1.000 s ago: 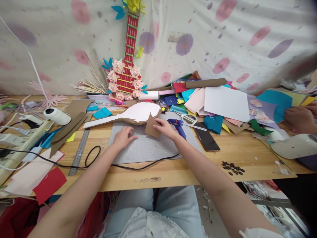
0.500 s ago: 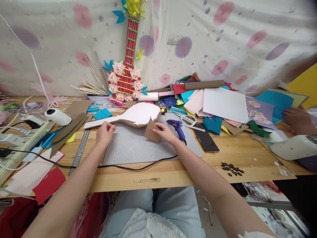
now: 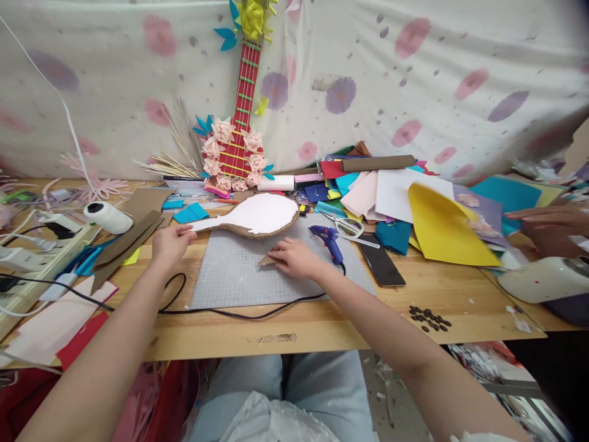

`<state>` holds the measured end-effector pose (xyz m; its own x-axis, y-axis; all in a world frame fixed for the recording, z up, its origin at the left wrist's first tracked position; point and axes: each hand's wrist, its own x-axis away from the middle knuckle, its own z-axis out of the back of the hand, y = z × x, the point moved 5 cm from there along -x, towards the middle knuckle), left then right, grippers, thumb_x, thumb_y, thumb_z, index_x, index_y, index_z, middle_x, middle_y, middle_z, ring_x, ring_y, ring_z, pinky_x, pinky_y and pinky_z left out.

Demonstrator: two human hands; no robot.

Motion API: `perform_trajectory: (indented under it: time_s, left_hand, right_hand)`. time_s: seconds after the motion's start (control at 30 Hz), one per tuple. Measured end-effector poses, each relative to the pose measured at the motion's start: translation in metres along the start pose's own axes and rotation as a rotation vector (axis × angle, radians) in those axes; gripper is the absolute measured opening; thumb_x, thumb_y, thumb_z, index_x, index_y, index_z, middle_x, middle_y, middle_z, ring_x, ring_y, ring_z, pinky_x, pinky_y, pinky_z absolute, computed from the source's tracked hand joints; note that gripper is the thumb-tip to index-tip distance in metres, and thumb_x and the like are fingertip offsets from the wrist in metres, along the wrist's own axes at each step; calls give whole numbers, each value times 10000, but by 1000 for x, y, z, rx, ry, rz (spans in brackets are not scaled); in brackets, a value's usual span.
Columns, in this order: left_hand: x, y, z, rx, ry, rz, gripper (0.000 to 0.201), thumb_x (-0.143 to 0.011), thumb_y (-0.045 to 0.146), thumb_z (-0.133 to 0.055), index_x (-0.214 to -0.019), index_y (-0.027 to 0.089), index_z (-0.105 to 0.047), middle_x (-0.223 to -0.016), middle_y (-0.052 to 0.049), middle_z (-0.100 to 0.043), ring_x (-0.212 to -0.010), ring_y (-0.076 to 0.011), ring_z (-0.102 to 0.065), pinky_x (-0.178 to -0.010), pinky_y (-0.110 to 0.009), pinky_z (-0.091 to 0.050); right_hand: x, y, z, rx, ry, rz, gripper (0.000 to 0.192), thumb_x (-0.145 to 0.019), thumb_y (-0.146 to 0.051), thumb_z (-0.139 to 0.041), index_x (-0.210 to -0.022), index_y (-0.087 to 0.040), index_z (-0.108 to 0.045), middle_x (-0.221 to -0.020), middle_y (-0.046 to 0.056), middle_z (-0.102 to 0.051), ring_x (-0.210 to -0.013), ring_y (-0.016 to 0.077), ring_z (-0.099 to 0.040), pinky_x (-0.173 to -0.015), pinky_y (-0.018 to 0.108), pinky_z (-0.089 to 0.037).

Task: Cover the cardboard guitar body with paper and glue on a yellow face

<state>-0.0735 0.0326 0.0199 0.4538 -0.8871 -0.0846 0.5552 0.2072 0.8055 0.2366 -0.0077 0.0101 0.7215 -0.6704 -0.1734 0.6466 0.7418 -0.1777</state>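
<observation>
My left hand (image 3: pixel 172 244) is closed around the narrow end of a white paddle-shaped cutout with a brown rim (image 3: pixel 260 212), shaped like a small lute. Its round body rests at the back of the grey cutting mat (image 3: pixel 221 279). Low over the mat, my right hand (image 3: pixel 294 256) has its fingers closed on a small brown paper piece (image 3: pixel 267 261), mostly hidden beneath them. To the right of that hand lie a blue glue gun (image 3: pixel 329 242) and white-handled scissors (image 3: pixel 350 227).
A decorated red paper guitar (image 3: pixel 239 123) leans against the curtain. Coloured sheets (image 3: pixel 396 190) pile up behind, with a yellow sheet (image 3: pixel 442 230) on top. A phone (image 3: pixel 381 261), dark beads (image 3: pixel 429 318) and a black cable (image 3: pixel 257 316) lie nearby. Another person's hand (image 3: pixel 547 224) is at far right.
My left hand moved left and took the cutout's narrow end; the cutout shifted slightly. My right hand lowered the brown piece toward the mat. The yellow sheet came onto the pile at right.
</observation>
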Motion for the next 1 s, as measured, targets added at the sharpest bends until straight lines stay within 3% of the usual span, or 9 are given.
perform_trajectory:
  time_s: [0.07, 0.17, 0.3, 0.4, 0.5, 0.6, 0.73, 0.83, 1.0]
  left_hand:
    - [1, 0, 0, 152, -76, 55, 200, -682, 166, -597, -872, 148, -659, -733, -39, -679, -692, -150, -655, -718, -285, -526]
    - [-1, -1, 12, 217, -90, 113, 164, -677, 121, -603, -834, 114, -651, -701, -36, -667, -686, -132, -646, -738, -272, -515]
    - [-4, -4, 31, -7, -51, 134, 187, -606, 209, -721, -755, 129, -641, -612, 5, -633, -629, -137, -624, -689, -266, -491]
    - [0, 1, 39, -212, -7, 101, 225, -590, 296, -750, -705, 155, -618, -575, 25, -608, -615, -139, -611, -626, -234, -451]
    - [7, 7, 37, -290, -19, 84, 210, -627, 309, -727, -695, 163, -593, -557, 39, -588, -578, -123, -594, -574, -203, -409]
    - [8, 6, 30, -365, -84, 57, 170, -729, 330, -634, -747, 163, -606, -547, 34, -588, -586, -132, -594, -589, -208, -400]
    - [1, -2, 28, -620, -118, -105, 215, -815, 246, -470, -862, 151, -657, -805, -58, -684, -801, -208, -607, -672, -266, -413]
    - [-2, -11, 33, -754, -120, -147, 283, -823, 210, -410, -947, 142, -654, -983, -114, -676, -901, -246, -597, -723, -302, -421]
    - [-2, -20, 45, -888, -139, -81, 291, -810, 275, -425, -897, 142, -669, -892, -137, -684, -852, -281, -611, -692, -327, -436]
  right_hand:
    - [0, -5, 1, -53, -56, 21, 387, -793, -329, -604, -1152, -186, -620, -1032, 110, -606, -964, 232, -513, -841, 371, -406]
    - [2, -6, 22, -190, -1, -19, 358, -796, -252, -601, -1150, -201, -607, -1055, 92, -597, -977, 207, -524, -845, 342, -413]
    - [8, 1, 69, -356, 179, -123, 179, -818, -144, -532, -924, -189, -669, -893, 50, -613, -795, 137, -551, -713, 257, -421]
    - [12, 7, 86, -382, 209, -152, 126, -819, -164, -537, -799, -180, -660, -807, 30, -621, -768, 133, -543, -694, 243, -403]
    - [9, 13, 71, -365, 162, -182, 149, -833, -156, -505, -800, -168, -650, -810, 36, -623, -777, 134, -542, -702, 239, -395]
    - [-1, 18, 35, -323, 76, -254, 159, -831, -128, -489, -806, -149, -645, -840, 55, -626, -803, 140, -542, -724, 239, -387]
    - [-17, 21, -1, -311, 33, -353, 190, -858, -142, -441, -797, -150, -621, -856, 61, -639, -803, 143, -550, -717, 236, -374]
    - [-23, 25, -8, -323, 81, -439, 196, -894, -211, -397, -852, -170, -584, -843, 50, -648, -750, 149, -554, -661, 239, -366]
    - [-18, 33, -12, -241, 81, -584, 176, -907, -280, -402, -843, -190, -538, -843, 83, -662, -740, 195, -574, -613, 262, -344]
